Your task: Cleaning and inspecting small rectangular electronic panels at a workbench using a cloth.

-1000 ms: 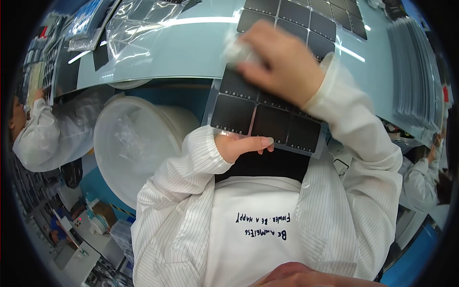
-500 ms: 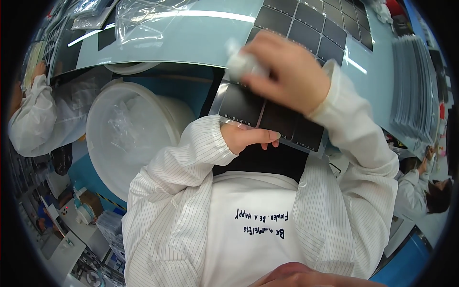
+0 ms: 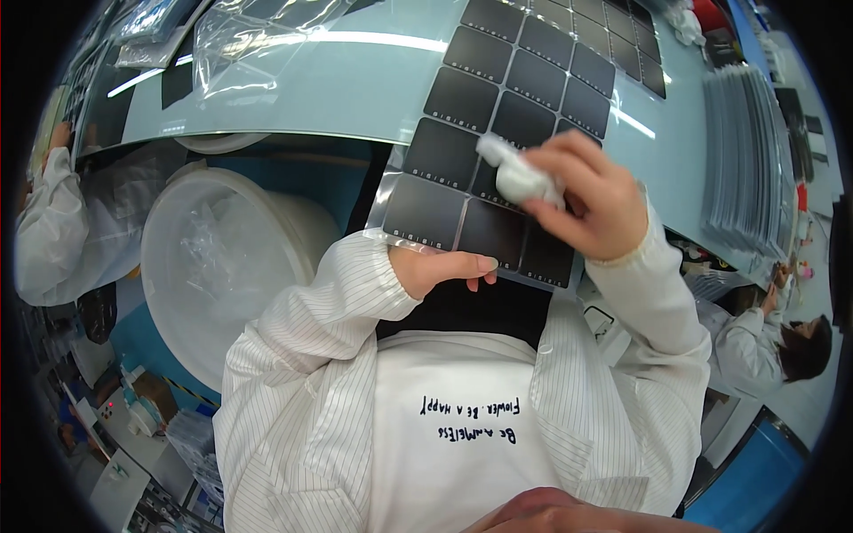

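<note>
A clear sheet carrying rows of dark rounded panels [image 3: 462, 91] lies on the glass-topped table, its near end jutting past the edge toward me. My left hand [image 3: 442, 270] grips that near edge, thumb on top and the other fingers underneath. In my right hand [image 3: 597, 195] is a crumpled white cloth [image 3: 526, 180], pinched between thumb and fingers. The cloth rests on or just over the panels in the lower middle of the sheet and hides part of them.
Another dark panel sheet [image 3: 613, 35] lies at the far right. Beyond it stands a stack of thin sheets [image 3: 751, 160]. Clear plastic bags [image 3: 240, 53] lie at the far left. A white bin [image 3: 164, 266] stands below the table. Co-workers sit at both sides.
My right hand has moved down and right with the cloth, uncovering more panels. My left hand keeps its hold on the sheet's edge. The whole view has shifted slightly.
</note>
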The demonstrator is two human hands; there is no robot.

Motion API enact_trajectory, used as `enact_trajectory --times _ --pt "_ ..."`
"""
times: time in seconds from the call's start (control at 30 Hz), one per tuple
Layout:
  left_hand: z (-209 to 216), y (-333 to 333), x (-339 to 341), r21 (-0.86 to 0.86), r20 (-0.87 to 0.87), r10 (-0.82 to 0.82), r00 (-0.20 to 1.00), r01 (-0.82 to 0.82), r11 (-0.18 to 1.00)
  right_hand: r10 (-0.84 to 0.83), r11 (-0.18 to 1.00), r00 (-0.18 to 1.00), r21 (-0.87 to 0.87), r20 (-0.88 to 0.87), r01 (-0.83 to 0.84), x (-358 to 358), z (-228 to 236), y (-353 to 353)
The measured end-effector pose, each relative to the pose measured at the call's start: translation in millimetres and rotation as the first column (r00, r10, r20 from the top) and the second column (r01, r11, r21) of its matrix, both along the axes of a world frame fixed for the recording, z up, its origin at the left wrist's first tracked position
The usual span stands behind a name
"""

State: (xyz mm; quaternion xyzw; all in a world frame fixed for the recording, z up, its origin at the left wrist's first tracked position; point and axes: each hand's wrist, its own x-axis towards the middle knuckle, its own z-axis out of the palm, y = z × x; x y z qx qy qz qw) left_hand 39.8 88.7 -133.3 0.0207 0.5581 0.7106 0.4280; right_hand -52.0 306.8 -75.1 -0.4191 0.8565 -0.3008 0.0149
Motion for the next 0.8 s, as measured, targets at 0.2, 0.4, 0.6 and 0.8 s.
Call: enact_trajectory --times 0.2,0.4,0.6,0.8 --pt "4.4 9.8 -3.7 0.167 0.019 0.051 0.999 -0.053 0.985 -0.584 0.809 0.796 -0.03 -0.158 0.588 -52.6 -7.7 100.0" --pt "6.9 18.6 -3.2 0.259 0.022 0.119 0.993 -0.12 0.958 -0.781 0.571 0.507 -0.087 -0.365 0.816 -38.2 -16.3 152.3" --pt "6.9 23.4 0.9 0.389 0.069 0.087 0.994 -0.107 0.915 -0.339 0.941 0.81 0.156 0.479 0.301 52.7 9.7 121.9" --pt "15.0 39.9 2.9 0.365 0.15 0.047 0.988 -0.1 0.926 0.048 0.695 0.335 -0.272 0.941 0.666 111.9 -31.0 41.8"
